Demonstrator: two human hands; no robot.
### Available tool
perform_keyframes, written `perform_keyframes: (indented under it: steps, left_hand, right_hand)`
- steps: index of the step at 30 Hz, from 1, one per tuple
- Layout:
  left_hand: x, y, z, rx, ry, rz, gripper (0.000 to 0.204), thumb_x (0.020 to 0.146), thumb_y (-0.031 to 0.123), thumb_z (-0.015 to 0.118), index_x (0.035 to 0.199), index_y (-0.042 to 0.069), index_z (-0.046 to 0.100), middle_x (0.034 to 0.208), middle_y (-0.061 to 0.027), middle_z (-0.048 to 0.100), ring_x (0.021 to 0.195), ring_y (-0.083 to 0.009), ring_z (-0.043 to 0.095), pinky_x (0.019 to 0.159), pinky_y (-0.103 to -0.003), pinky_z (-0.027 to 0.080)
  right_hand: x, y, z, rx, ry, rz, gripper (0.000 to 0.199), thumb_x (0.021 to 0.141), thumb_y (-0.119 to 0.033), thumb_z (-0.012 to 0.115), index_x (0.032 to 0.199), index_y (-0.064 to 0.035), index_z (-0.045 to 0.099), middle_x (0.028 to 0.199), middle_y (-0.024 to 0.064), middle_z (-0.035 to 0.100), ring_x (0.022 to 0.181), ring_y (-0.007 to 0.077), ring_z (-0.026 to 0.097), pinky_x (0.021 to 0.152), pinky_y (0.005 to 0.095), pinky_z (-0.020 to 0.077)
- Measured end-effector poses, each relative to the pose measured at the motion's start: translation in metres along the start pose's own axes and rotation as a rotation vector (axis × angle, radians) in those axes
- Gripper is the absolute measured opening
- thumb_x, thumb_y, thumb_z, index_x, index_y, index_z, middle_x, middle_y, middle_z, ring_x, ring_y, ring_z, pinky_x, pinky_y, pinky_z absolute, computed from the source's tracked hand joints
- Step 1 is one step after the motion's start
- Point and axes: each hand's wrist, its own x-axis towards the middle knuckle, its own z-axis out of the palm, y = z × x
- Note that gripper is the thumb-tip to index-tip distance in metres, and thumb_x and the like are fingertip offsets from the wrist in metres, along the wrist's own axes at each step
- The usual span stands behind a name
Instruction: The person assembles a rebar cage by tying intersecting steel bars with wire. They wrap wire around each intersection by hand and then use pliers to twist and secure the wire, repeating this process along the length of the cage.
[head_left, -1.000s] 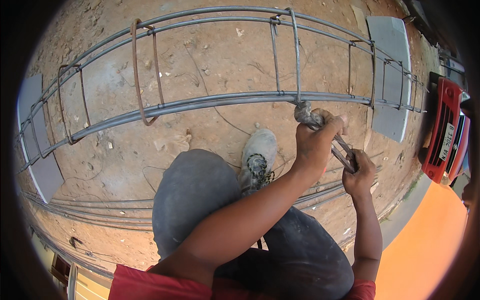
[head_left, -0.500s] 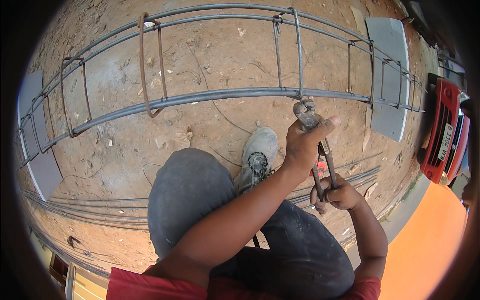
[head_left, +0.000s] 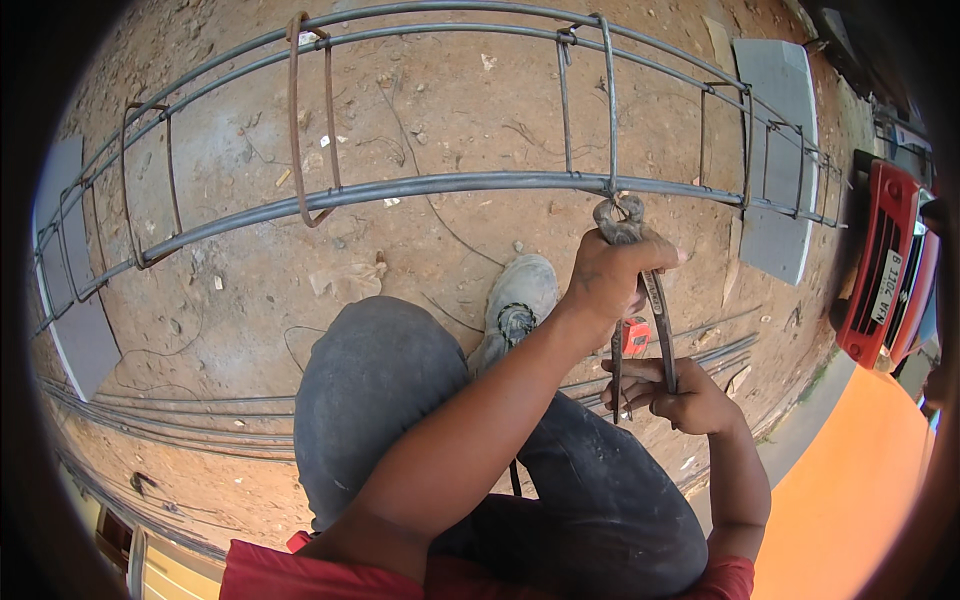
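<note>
A hand could pass downward between the rusty stirrup (head_left: pixel 293 110) and the grey stirrup (head_left: pixel 608 110), fenced by long bars (head_left: pixel 450 184), the pincers (head_left: pixel 622 234) obstructing the latter's near end.

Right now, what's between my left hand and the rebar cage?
In the head view, the head of the pincers lies there, jaws parted, close to the rebar cage.

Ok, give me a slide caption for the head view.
Left hand grips pincers near their jaws by a rebar cage, right hand at the spread handles.
</note>
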Motion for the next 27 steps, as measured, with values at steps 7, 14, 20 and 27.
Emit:
perform_keyframes:
  steps: [7, 14, 20, 27]
  left_hand:
    - [0.001, -0.005, -0.003, -0.077, -0.054, -0.019, 0.017, 0.073, 0.018, 0.069, 0.066, 0.011, 0.055, 0.056, 0.0026, 0.042, 0.042, -0.0078, 0.030, 0.040, -0.027, 0.024]
    - [0.007, -0.011, -0.013, -0.135, -0.123, -0.053, 0.015, 0.067, 0.021, 0.070, 0.066, 0.009, 0.061, 0.061, 0.0008, 0.048, 0.049, -0.0103, 0.042, 0.044, -0.027, 0.031]
    - [0.004, -0.011, -0.005, -0.272, -0.132, -0.048, 0.016, 0.073, 0.019, 0.066, 0.065, 0.013, 0.054, 0.060, 0.0008, 0.046, 0.053, -0.0121, 0.045, 0.058, -0.033, 0.041]
    - [-0.001, -0.008, -0.003, -0.377, -0.285, -0.163, 0.022, 0.079, 0.016, 0.063, 0.064, 0.016, 0.047, 0.058, 0.0024, 0.042, 0.056, -0.0151, 0.046, 0.067, -0.038, 0.043]
  right_hand:
    - [-0.002, -0.004, 0.015, 0.026, 0.064, 0.066, 0.073, 0.070, 0.011, 0.043, 0.142, -0.0021, 0.046, 0.103, 0.0115, 0.067, 0.100, 0.0216, 0.064, 0.089, 0.0358, 0.0506]
    - [0.000, -0.001, 0.029, 0.161, 0.181, 0.080, 0.057, 0.071, 0.010, 0.044, 0.127, 0.0032, 0.053, 0.088, 0.0095, 0.062, 0.085, 0.0205, 0.063, 0.078, 0.0332, 0.0502]
    - [0.003, 0.002, 0.029, 0.218, 0.126, -0.001, 0.025, 0.071, 0.006, 0.045, 0.093, 0.0019, 0.057, 0.072, 0.0089, 0.057, 0.065, 0.0201, 0.059, 0.064, 0.0334, 0.0500]
    - [0.010, 0.018, 0.003, 0.483, -0.139, 0.022, 0.021, 0.070, 0.004, 0.049, 0.088, 0.0005, 0.059, 0.068, 0.0087, 0.057, 0.062, 0.0212, 0.058, 0.060, 0.0325, 0.0488]
